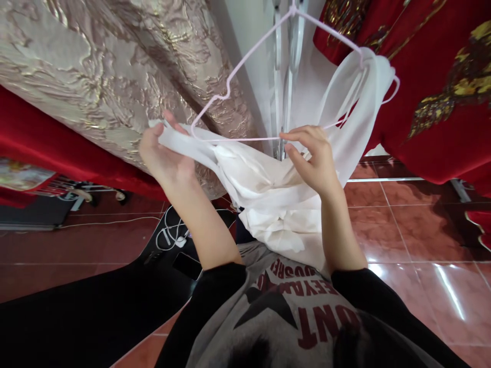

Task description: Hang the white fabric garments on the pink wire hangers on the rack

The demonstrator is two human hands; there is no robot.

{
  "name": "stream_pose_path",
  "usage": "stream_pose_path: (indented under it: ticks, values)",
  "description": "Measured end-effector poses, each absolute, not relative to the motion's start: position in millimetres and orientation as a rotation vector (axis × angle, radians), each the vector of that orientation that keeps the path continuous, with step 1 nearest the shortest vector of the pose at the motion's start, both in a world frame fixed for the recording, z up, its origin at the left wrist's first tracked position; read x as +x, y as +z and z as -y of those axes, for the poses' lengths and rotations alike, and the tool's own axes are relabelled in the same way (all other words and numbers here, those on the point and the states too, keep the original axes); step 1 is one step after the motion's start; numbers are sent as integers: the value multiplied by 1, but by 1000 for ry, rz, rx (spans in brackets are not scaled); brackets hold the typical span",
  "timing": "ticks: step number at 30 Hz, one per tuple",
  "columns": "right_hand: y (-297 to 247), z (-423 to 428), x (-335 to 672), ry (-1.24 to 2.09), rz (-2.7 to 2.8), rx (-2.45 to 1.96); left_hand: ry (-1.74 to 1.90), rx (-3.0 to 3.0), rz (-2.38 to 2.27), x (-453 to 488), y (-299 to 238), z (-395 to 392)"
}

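The white garment (268,199) hangs in the middle, its right strap already over the right end of the pink hanger (238,69). The left hand (163,156) pinches the loose left strap in its grip. The right hand (312,161) seems to pinch the hanger's lower bar. I judge the strap still needs stretching over the left end.

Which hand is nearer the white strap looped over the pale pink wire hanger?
Right. Right hand sits below the white strap at the hanger bar; left hand grips fabric at the opposite end.

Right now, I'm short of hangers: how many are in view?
1: a pale hanger, its right shoulder inside the white garment. More may hide behind hanging fabrics.
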State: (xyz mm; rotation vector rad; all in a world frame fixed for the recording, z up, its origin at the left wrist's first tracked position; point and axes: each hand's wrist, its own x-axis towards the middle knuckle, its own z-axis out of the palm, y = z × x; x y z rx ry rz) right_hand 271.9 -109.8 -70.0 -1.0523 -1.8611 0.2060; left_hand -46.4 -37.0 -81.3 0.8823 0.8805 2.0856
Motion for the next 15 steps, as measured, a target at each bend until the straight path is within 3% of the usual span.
stream_pose_path:
  ticks: [7, 12, 15]
  values:
    - [-69, 115, 255, 231, 1873, -1033, 1586, 1045, -824, 50, -91, 85]
    - [-66, 119, 266, 257, 1908, -921, 1658, 1015, -779, 93, -75, 90]
    - [-64, 118, 289, 120, 1639, -909, 1683, 928, -719, 95, -68, 92]
